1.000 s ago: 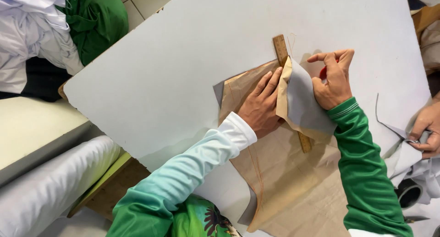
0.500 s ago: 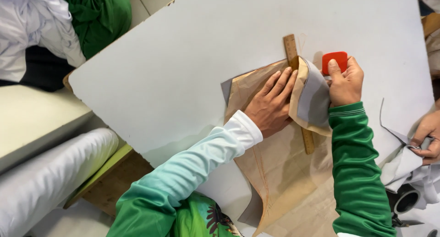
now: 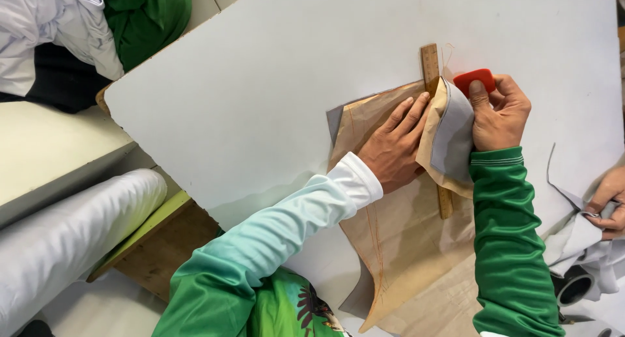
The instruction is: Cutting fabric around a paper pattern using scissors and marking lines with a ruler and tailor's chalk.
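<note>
- At the near edge of the table (image 3: pixel 260 83), a brown paper pattern (image 3: pixel 403 246) lies flat over a grey cloth (image 3: pixel 359 298) whose edge peeks out beneath it; thin red lines run along the paper
- Further in, the left hand (image 3: pixel 394 145) lies palm-down on the paper, fingers (image 3: pixel 407 112) stretched flat and close together, gripping nothing, pressing the sheet to the table
- Just beside it, touching the fingertips, a wooden ruler (image 3: pixel 435 115) lies across the pattern, its far end pointing to the far edge of the table
- A flap of paper with its grey cloth layer (image 3: pixel 452 138) is folded back over the ruler, standing between the two hands
- The right hand (image 3: pixel 498 112) sits right of the flap, fingers curled shut around a red piece of tailor's chalk (image 3: pixel 474 78), thumb lying on its face; the chalk is just beside the ruler's far part
- At the right edge of the table, another person's hand (image 3: pixel 605 200) holds grey cloth (image 3: pixel 573 226)
- Beyond the left corner of the table lie white fabric (image 3: pixel 52 31) and green fabric (image 3: pixel 146 14); a white roll (image 3: pixel 65 233) lies lower left
</note>
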